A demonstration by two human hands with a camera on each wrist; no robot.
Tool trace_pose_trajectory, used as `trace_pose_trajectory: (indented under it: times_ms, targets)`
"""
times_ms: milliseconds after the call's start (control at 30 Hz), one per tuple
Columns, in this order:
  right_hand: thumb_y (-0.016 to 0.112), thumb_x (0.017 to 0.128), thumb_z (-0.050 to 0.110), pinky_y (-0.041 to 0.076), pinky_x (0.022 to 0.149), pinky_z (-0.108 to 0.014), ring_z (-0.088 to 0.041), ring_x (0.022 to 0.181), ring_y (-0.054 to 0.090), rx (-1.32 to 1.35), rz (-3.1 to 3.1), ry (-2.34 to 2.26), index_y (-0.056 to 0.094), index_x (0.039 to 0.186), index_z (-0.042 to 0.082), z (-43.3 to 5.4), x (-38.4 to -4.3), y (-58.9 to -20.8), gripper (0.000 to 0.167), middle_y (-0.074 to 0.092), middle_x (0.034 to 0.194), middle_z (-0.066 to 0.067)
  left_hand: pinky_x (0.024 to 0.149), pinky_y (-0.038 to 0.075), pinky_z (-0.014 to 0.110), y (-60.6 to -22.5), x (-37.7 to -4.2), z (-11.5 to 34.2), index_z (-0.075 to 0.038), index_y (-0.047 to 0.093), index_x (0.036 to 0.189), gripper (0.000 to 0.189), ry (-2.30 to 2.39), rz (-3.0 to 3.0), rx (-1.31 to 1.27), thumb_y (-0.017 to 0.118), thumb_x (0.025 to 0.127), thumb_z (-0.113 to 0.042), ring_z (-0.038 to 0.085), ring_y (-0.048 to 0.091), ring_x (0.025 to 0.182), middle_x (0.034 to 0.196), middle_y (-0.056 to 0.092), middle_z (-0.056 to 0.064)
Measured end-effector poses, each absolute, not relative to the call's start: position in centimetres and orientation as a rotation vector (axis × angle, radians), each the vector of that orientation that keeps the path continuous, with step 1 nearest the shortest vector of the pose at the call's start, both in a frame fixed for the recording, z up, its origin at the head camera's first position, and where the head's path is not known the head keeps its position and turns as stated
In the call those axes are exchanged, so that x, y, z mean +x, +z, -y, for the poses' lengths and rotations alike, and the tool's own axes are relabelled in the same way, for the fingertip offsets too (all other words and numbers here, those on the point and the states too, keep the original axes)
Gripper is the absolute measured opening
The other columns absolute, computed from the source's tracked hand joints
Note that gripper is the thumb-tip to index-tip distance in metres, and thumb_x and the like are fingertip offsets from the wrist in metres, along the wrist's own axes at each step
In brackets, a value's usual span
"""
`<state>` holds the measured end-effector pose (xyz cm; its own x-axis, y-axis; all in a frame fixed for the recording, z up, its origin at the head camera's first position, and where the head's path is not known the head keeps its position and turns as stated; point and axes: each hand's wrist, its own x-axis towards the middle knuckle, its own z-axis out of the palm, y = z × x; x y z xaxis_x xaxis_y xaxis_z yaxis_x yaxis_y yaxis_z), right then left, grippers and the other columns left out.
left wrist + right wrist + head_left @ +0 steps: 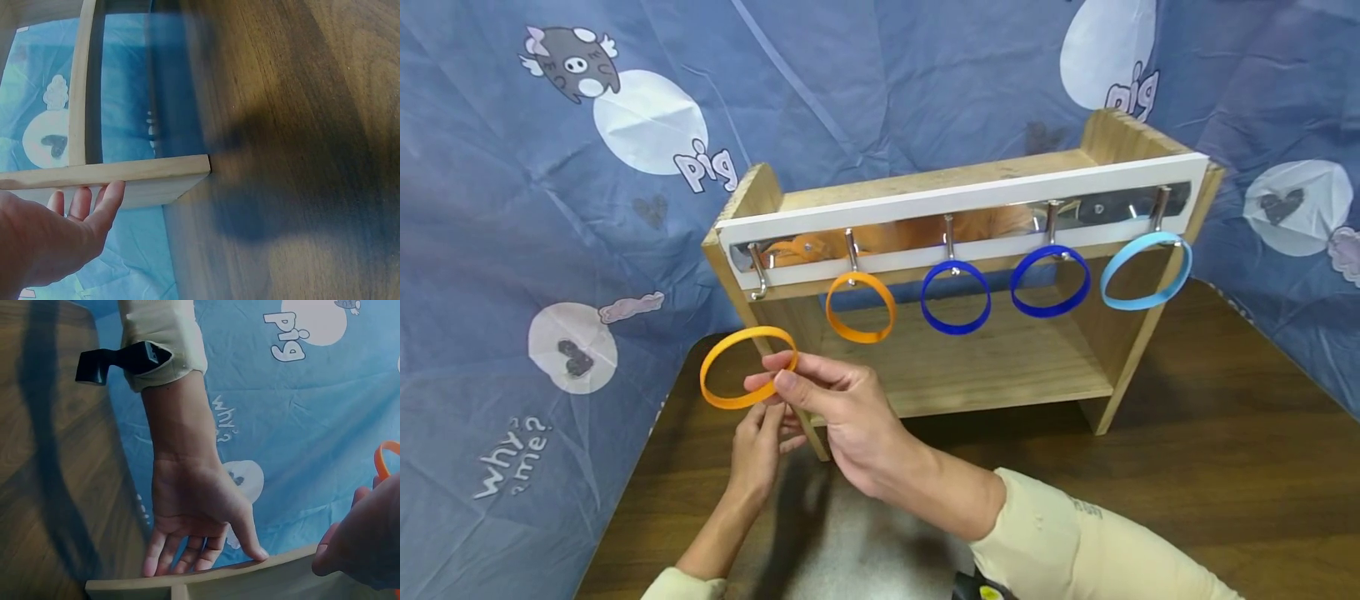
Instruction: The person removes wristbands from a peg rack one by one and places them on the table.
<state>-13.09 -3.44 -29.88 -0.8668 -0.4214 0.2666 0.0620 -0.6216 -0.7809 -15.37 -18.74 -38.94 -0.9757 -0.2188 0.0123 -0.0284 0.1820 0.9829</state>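
My right hand (859,421) pinches an orange silicone wristband (727,403) between thumb and fingers, in front of and below the leftmost metal hook (757,268). A second orange band (859,337) hangs from the hook to the right. Two dark blue bands (955,329) and a light blue band (1138,303) hang further along the row. My left hand (756,454) rests against the outer side of the wooden shelf (970,379) near its lower left. In the left wrist view, that hand's fingers (111,197) touch the panel's edge without curling round it.
A white board (940,196) with a metal strip and several hooks runs across the shelf's upper front. The shelf stands on a brown wood-grain table (1187,442). A blue patterned cloth (865,92) hangs behind and at both sides. A pale grey patch (880,533) lies nearer me.
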Motion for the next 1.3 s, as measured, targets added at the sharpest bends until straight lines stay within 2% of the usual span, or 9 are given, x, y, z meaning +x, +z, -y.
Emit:
trace_pose_trajectory:
  times_ms: [267, 367, 467, 533, 600, 733, 833, 967, 1300]
  targets:
    - [0.061, 0.093, 0.004, 0.037, 0.106, -0.036, -0.022, 0.11, 0.061, -0.537, -1.356, -2.484, 0.062, 0.116, -0.009, 2.2, -13.0, -31.0, 0.026, 0.073, 0.099, -0.003, 0.076, 0.061, 0.031, -39.1, -15.6, 18.8, 0.004, 0.053, 0.113, 0.046, -1.933, 2.271, 0.252, 0.042, 0.103, -0.039, 0.02, 0.062, 0.087, 0.098, 0.059, 0.016]
    - [0.061, 0.094, 0.005, 0.038, 0.105, -0.036, -0.024, 0.114, 0.058, -0.499, -1.394, -2.462, 0.062, 0.117, -0.008, 1.7, -13.1, -31.7, 0.027, 0.073, 0.097, -0.003, 0.077, 0.061, 0.032, -39.1, -15.6, 18.8, 0.003, 0.054, 0.112, 0.053, -1.911, 2.286, 0.258, 0.04, 0.102, -0.047, 0.02, 0.063, 0.089, 0.102, 0.063, 0.017]
    - [0.063, 0.093, 0.008, 0.035, 0.106, -0.036, -0.023, 0.116, 0.057, -0.474, -1.437, -2.437, 0.063, 0.117, -0.006, 1.1, -13.2, -32.2, 0.028, 0.072, 0.102, -0.006, 0.079, 0.061, 0.035, -39.0, -15.5, 18.9, 0.003, 0.055, 0.111, 0.054, -1.884, 2.309, 0.23, 0.039, 0.102, -0.048, 0.018, 0.064, 0.091, 0.109, 0.064, 0.017]
    - [0.063, 0.093, 0.008, 0.036, 0.106, -0.038, -0.021, 0.109, 0.061, -0.462, -1.458, -2.426, 0.063, 0.118, -0.006, 0.7, -13.3, -32.5, 0.028, 0.072, 0.102, -0.006, 0.08, 0.06, 0.037, -39.0, -15.5, 18.9, 0.003, 0.055, 0.108, 0.052, -1.875, 2.315, 0.212, 0.039, 0.102, -0.046, 0.016, 0.064, 0.09, 0.11, 0.062, 0.018]
    - [0.065, 0.092, 0.009, 0.038, 0.105, -0.038, -0.019, 0.1, 0.064, -0.449, -1.485, -2.417, 0.063, 0.118, -0.006, 0.3, -13.4, -32.8, 0.03, 0.072, 0.104, -0.004, 0.08, 0.06, 0.038, -39.0, -15.4, 19.0, 0.003, 0.053, 0.103, 0.05, -1.88, 2.308, 0.213, 0.04, 0.102, -0.045, 0.014, 0.063, 0.089, 0.104, 0.058, 0.016]
    - [0.065, 0.092, 0.011, 0.045, 0.099, -0.037, -0.018, 0.087, 0.064, -0.439, -1.536, -2.399, 0.063, 0.117, -0.007, -0.4, -13.6, -33.3, 0.031, 0.073, 0.095, 0.002, 0.08, 0.06, 0.037, -39.1, -15.5, 18.9, 0.006, 0.051, 0.099, 0.05, -1.892, 2.293, 0.222, 0.041, 0.103, -0.043, 0.013, 0.06, 0.087, 0.098, 0.054, 0.014]
    - [0.065, 0.093, 0.012, 0.047, 0.094, -0.034, -0.017, 0.085, 0.062, -0.425, -1.57, -2.375, 0.063, 0.117, -0.007, -0.8, -13.8, -33.8, 0.031, 0.073, 0.088, 0.003, 0.076, 0.061, 0.034, -39.1, -15.5, 18.9, 0.008, 0.051, 0.098, 0.052, -1.883, 2.293, 0.216, 0.04, 0.103, -0.043, 0.014, 0.059, 0.086, 0.095, 0.056, 0.015]
    - [0.065, 0.092, 0.012, 0.047, 0.091, -0.032, -0.017, 0.084, 0.061, -0.413, -1.588, -2.351, 0.063, 0.117, -0.007, -1.2, -13.9, -34.5, 0.031, 0.074, 0.089, 0.003, 0.072, 0.06, 0.028, -39.1, -15.4, 19.0, 0.007, 0.053, 0.099, 0.052, -1.866, 2.305, 0.213, 0.041, 0.102, -0.043, 0.016, 0.06, 0.084, 0.094, 0.058, 0.016]
    - [0.064, 0.093, 0.012, 0.05, 0.088, -0.032, -0.015, 0.08, 0.061, -0.413, -1.65, -2.291, 0.061, 0.116, -0.011, -2.0, -14.0, -36.1, 0.033, 0.074, 0.088, 0.0, 0.072, 0.06, 0.025, -39.1, -15.5, 18.9, 0.009, 0.053, 0.099, 0.054, -1.908, 2.277, 0.211, 0.042, 0.102, -0.044, 0.024, 0.063, 0.088, 0.095, 0.057, 0.016]
